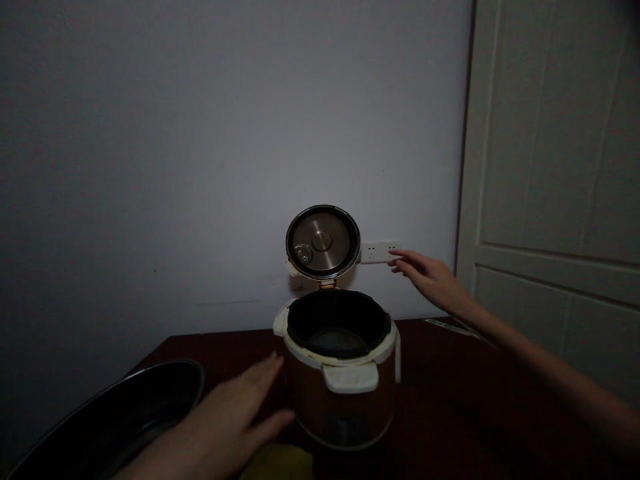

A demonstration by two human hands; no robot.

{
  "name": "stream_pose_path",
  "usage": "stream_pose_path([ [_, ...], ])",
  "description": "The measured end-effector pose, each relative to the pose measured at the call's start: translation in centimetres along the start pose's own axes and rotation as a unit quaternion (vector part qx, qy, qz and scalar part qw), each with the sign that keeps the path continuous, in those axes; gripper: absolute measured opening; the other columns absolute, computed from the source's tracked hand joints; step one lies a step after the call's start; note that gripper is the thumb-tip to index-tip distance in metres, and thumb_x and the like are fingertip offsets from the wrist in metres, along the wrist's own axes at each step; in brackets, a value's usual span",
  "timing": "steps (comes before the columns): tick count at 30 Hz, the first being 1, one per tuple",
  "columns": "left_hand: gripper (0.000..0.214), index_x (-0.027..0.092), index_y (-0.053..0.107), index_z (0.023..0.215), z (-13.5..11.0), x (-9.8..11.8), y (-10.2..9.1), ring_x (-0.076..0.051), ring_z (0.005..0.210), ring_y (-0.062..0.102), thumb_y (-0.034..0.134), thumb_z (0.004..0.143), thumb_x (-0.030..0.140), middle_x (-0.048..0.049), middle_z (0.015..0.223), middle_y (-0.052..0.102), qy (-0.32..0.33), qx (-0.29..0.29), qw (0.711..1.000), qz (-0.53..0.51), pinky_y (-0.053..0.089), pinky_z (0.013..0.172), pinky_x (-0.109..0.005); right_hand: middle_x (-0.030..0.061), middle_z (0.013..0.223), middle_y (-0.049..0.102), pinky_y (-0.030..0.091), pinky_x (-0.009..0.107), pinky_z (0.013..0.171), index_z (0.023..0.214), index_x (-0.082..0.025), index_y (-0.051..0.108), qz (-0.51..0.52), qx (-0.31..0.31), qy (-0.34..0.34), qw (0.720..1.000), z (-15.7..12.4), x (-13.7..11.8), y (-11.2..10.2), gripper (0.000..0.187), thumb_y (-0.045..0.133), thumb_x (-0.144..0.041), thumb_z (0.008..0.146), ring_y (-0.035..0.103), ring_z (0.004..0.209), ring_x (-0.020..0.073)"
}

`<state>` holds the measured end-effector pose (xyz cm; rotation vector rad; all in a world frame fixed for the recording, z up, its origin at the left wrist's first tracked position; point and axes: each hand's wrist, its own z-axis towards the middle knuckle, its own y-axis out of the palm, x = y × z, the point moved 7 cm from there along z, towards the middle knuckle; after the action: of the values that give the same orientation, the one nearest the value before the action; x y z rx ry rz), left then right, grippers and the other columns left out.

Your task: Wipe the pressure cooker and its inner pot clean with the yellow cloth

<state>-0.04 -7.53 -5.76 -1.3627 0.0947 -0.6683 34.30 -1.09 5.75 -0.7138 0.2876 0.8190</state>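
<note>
An orange-and-white rice cooker (pixel 343 393) stands on a dark wooden table (pixel 450 413), its lid (pixel 323 241) swung up and its dark inner pot (pixel 337 327) showing. My left hand (pixel 230 420) reaches toward the cooker's left side, fingers stretched and apart, holding nothing. My right hand (pixel 430 277) is held up behind the cooker with fingers extended, its fingertips at a white wall socket (pixel 379 251). It holds nothing.
A large dark round pan (pixel 115 413) lies at the table's left front. Something yellowish (pixel 280 463) sits at the bottom edge before the cooker. A plain wall rises behind; a pale door (pixel 555 180) stands at the right. The room is dim.
</note>
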Motion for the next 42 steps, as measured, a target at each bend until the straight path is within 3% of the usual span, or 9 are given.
stream_pose_path([
  [4,0.062,0.018,0.063,0.120,6.8,-1.0,-11.6,-0.033,0.119,0.054,0.067,0.068,0.053,-0.0136,0.131,0.057,-0.044,0.183,0.976,-0.110,0.042,0.101,-0.041,0.0199,0.100,0.070,0.055,0.033,0.071,0.108,-0.007,0.061,-0.010,-0.087,0.128,0.988,7.8,3.2,1.0,0.035,0.042,-0.031,0.094,0.068,0.084,0.0235],
  [6,0.064,0.013,0.062,0.118,11.4,-2.7,-14.6,-0.033,0.121,0.052,0.061,0.071,0.057,-0.0179,0.134,0.053,-0.083,0.199,0.966,-0.141,0.044,0.099,-0.040,0.0230,0.105,0.068,0.055,0.033,0.072,0.106,-0.005,0.060,-0.046,-0.116,0.190,0.974,10.8,4.6,1.8,0.035,0.041,-0.033,0.094,0.068,0.086,0.0246],
  [8,0.071,0.011,0.056,0.124,16.0,-4.6,-15.6,-0.033,0.117,0.055,0.052,0.076,0.063,-0.0219,0.136,0.049,-0.109,0.168,0.960,-0.193,0.048,0.092,-0.040,0.0262,0.107,0.066,0.055,0.038,0.075,0.106,-0.003,0.059,-0.070,-0.136,0.235,0.960,12.9,5.7,2.7,0.041,0.041,-0.039,0.095,0.068,0.089,0.0272],
  [12,0.087,0.002,0.042,0.133,22.9,-8.7,-14.3,-0.037,0.109,0.059,0.042,0.079,0.069,-0.0333,0.134,0.045,-0.215,0.102,0.930,-0.280,0.051,0.081,-0.040,0.0301,0.102,0.066,0.054,0.048,0.075,0.115,-0.001,0.052,-0.067,-0.162,0.295,0.939,15.2,8.0,5.0,0.065,0.028,-0.057,0.094,0.068,0.086,0.0313],
  [16,0.104,-0.007,0.032,0.137,27.1,-10.6,-11.4,-0.041,0.110,0.057,0.028,0.076,0.077,-0.0415,0.133,0.038,-0.283,0.017,0.893,-0.349,0.051,0.077,-0.041,0.0310,0.099,0.065,0.054,0.047,0.074,0.116,0.000,0.049,-0.027,-0.191,0.347,0.918,16.0,10.9,6.9,0.084,0.011,-0.069,0.088,0.068,0.089,0.0334],
  [21,0.102,-0.002,0.054,0.120,29.8,-10.1,-9.3,-0.037,0.093,0.063,0.020,0.072,0.082,-0.0323,0.108,0.061,-0.267,-0.051,0.875,-0.400,0.050,0.075,-0.042,0.0306,0.103,0.063,0.051,0.050,0.081,0.117,-0.001,0.046,0.088,-0.238,0.404,0.879,16.6,13.0,9.6,0.095,0.004,-0.078,0.080,0.064,0.100,0.0367],
  [26,0.095,0.007,0.065,0.094,30.8,-9.5,-8.7,-0.029,0.079,0.062,0.019,0.068,0.086,-0.0223,0.090,0.067,-0.225,-0.103,0.887,-0.389,0.050,0.073,-0.039,0.0257,0.093,0.066,0.040,0.061,0.091,0.102,-0.005,0.054,0.100,-0.269,0.389,0.875,17.5,12.8,11.3,0.094,0.001,-0.079,0.078,0.064,0.098,0.0380],
  [35,0.089,0.011,0.066,0.096,30.9,-10.3,-8.2,-0.029,0.089,0.058,0.038,0.061,0.088,-0.0186,0.097,0.067,-0.145,-0.240,0.863,-0.420,0.046,0.081,-0.038,0.0243,0.094,0.066,0.043,0.062,0.087,0.106,-0.006,0.052,0.194,-0.337,0.379,0.840,17.0,13.1,10.7,0.088,0.025,-0.084,0.075,0.062,0.101,0.0368],
  [42,0.078,0.013,0.069,0.091,29.3,-10.2,-8.5,-0.027,0.091,0.058,0.048,0.063,0.083,-0.0165,0.100,0.068,-0.107,-0.246,0.860,-0.435,0.044,0.082,-0.033,0.0223,0.104,0.066,0.046,0.057,0.088,0.106,-0.010,0.055,0.269,-0.356,0.338,0.828,13.8,12.4,9.0,0.082,0.035,-0.083,0.073,0.056,0.112,0.0363],
])
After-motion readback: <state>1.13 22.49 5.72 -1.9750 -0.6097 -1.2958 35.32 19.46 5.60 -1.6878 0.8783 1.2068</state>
